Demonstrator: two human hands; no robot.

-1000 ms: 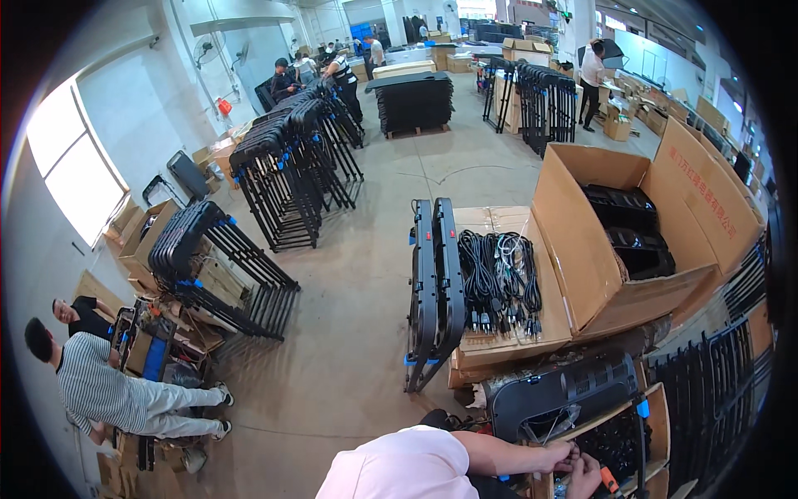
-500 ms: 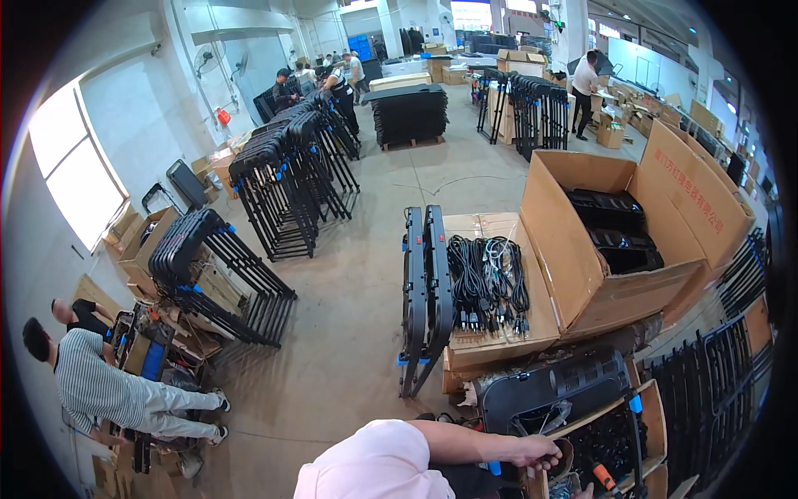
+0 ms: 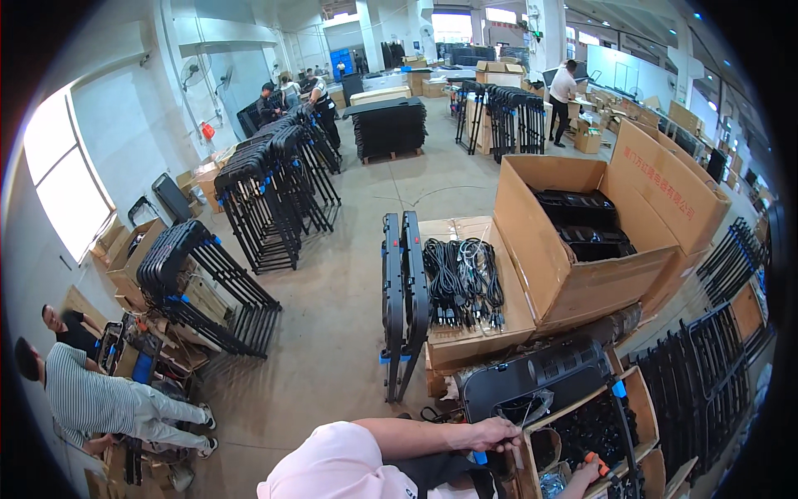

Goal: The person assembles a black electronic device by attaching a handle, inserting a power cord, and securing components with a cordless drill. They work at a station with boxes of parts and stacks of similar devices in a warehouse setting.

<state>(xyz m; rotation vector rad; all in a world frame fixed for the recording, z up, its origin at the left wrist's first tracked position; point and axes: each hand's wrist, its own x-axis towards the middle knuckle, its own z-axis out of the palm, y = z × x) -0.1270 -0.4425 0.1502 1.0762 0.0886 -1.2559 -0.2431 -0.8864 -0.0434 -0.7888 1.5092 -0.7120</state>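
Note:
My left hand [image 3: 496,434] is closed, its fingers curled together beside the left edge of a wooden parts box [image 3: 652,397]. Whatever it may hold is too small to make out. At the lower edge, my right hand [image 3: 587,472] grips an orange-and-black handled tool [image 3: 596,464], whose working end I cannot see clearly. Small black parts [image 3: 594,432] fill the main section of the box. A round container [image 3: 544,447] and a clear bag of small shiny pieces [image 3: 552,484] lie to its left. Just beyond is a black molded panel [image 3: 532,378].
Bundled black cables [image 3: 465,283] lie on cardboard beside two upright black folding frames [image 3: 404,299]. A large open carton [image 3: 573,283] holds black housings. More frames [image 3: 208,283] stand at left, others [image 3: 702,391] at right. A person in a striped shirt [image 3: 91,387] works at far left.
The whole view has shifted slightly. My left hand has drawn back leftward from over the box to beside its edge. My right hand has come further into view, onto the orange-and-black tool.

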